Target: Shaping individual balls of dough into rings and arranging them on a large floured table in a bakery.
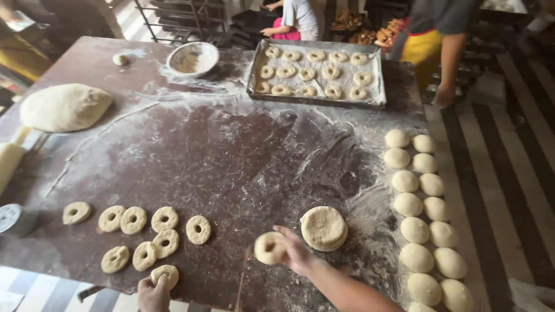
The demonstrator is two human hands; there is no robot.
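My right hand [296,252] holds a raw dough ring [270,248] just above the floured brown table [231,162], beside a flattened dough disc [324,227]. At the near table edge my left hand [153,294] grips another dough ring [165,273]. Several more dough rings [133,220] lie in a loose cluster just beyond the left hand.
Two rows of dough balls [428,225] line the right table edge. A metal tray [315,99] of rings and a white flour bowl [192,59] stand at the far side. A big dough mass [63,107], a rolling pin [8,162] and a metal cutter [14,218] sit left. Other people stand beyond the table.
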